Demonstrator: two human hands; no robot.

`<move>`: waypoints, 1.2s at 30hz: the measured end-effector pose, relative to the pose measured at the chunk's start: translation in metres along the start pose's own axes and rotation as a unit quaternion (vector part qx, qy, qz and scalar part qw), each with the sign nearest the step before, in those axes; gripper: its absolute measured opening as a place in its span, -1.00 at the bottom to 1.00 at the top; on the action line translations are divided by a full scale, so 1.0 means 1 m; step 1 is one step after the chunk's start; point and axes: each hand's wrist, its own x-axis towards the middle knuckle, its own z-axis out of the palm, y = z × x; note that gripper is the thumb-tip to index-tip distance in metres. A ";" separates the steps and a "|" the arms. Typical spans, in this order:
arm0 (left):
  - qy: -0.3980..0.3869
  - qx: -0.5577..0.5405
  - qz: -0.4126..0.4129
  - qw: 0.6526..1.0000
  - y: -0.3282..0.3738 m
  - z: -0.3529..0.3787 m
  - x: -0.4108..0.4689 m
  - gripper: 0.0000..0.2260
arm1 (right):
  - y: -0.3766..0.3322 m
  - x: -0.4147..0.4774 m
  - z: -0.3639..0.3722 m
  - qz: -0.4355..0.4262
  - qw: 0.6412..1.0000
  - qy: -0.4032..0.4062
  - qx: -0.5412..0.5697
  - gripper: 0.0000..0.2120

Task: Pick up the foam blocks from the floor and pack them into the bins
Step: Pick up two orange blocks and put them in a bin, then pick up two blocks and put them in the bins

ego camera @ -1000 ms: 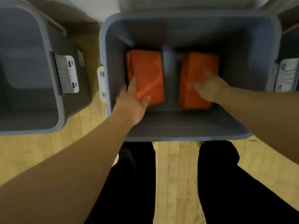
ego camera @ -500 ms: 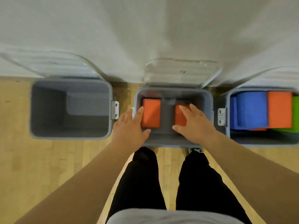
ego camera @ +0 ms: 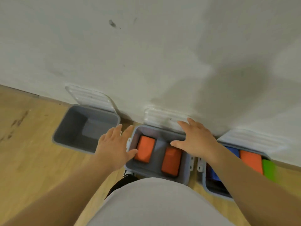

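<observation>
Three grey bins stand in a row against a white wall. The middle bin [ego camera: 184, 178] holds two orange foam blocks side by side, a left block [ego camera: 145, 149] and a right block [ego camera: 171, 161]. My left hand [ego camera: 114, 146] hovers flat and empty over that bin's left rim, fingers spread. My right hand [ego camera: 196, 139] hovers flat and empty above its far right corner. The right bin [ego camera: 203, 178] holds blue [ego camera: 233, 150], orange [ego camera: 251, 160] and green [ego camera: 268, 168] blocks; my right forearm hides part of it. The left bin [ego camera: 71, 128] has nothing in it.
Each bin's clear lid [ego camera: 91, 97] leans open against the wall [ego camera: 146, 54] behind it. Wooden floor [ego camera: 27, 152] stretches to the left. My torso and legs fill the bottom middle of the view.
Both hands have risen out of the middle bin, leaving the two orange blocks inside. My head has lifted and turned, so the wall and all three bins now show.
</observation>
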 end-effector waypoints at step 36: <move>0.043 -0.393 -0.796 0.458 0.313 0.348 -0.741 -0.20 | -0.239 -0.513 0.405 -0.671 0.468 -0.207 -0.536 -0.07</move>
